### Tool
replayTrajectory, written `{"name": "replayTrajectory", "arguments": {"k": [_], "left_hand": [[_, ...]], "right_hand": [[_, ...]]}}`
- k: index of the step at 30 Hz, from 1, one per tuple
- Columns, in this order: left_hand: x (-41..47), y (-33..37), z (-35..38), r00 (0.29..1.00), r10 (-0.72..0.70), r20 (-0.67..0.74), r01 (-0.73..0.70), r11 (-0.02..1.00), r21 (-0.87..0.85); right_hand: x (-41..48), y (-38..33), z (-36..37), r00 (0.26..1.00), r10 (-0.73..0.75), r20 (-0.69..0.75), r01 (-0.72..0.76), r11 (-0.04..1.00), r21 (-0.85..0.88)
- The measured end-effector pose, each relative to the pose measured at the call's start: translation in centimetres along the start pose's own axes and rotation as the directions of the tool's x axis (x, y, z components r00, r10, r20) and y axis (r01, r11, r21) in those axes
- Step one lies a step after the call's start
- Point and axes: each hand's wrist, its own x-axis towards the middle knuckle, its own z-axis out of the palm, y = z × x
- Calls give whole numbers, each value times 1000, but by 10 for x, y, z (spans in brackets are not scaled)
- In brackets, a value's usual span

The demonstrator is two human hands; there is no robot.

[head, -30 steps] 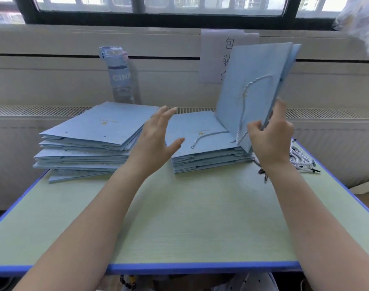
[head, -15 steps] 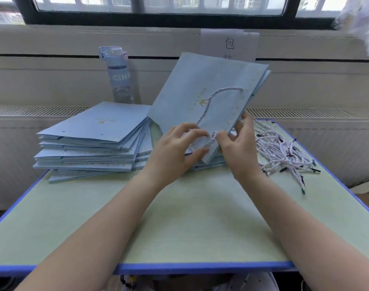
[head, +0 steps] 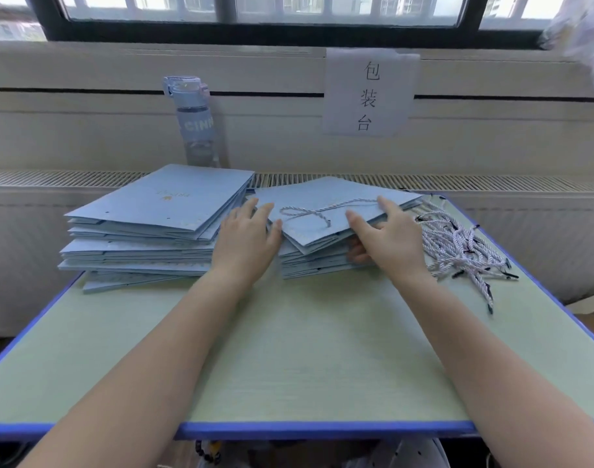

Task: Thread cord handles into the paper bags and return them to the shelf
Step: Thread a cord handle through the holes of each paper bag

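A light blue paper bag (head: pixel 326 201) with a white twisted cord handle (head: pixel 317 211) lies flat and slightly skewed on top of the right stack of bags (head: pixel 309 265). My right hand (head: pixel 390 241) grips its near right edge, thumb and forefinger on top and the other fingers curled underneath. With straight fingers, my left hand (head: pixel 246 238) touches the bag's left edge. A taller left stack of flat blue bags (head: pixel 154 228) has no cords showing. Loose white cords (head: pixel 464 244) are heaped right of my right hand.
The green table (head: pixel 305 349) has a blue rim. Behind the left stack, a water bottle (head: pixel 196 123) stands on the radiator ledge. A paper sign (head: pixel 368 92) hangs on the wall under the window.
The bag stood upright in my right hand a second ago. Both hands have since tipped it left and laid it flat on the right stack.
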Motion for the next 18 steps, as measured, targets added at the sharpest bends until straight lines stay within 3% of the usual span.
{"name": "replayTrajectory", "arguments": {"k": [2,4,6,8,11,14,16,18], "left_hand": [[-1,6,-3,980,54,-191,-88,981,-174],[-4,13,-9,941,135,-311,-209,953,-219],[-4,17,-12,899,240,-365,-302,946,-120],[-1,12,-15,860,275,-429,-275,959,65],[8,-12,-29,912,25,-409,70,974,216],[13,-41,-40,916,-363,-169,400,858,322],[14,-52,-36,864,-503,5,462,797,388],[14,-53,-28,832,-546,98,459,776,432]], "right_hand": [[2,3,2,997,14,75,-7,995,-99],[4,5,3,986,-6,167,25,993,-114],[4,5,3,959,-41,280,56,997,-47],[2,6,4,942,-133,309,156,986,-51],[-2,9,10,893,-416,172,448,858,-252],[-2,4,8,811,-583,38,542,727,-422],[0,3,6,831,-521,195,540,672,-506],[-1,8,7,844,-309,438,531,594,-604]]}}
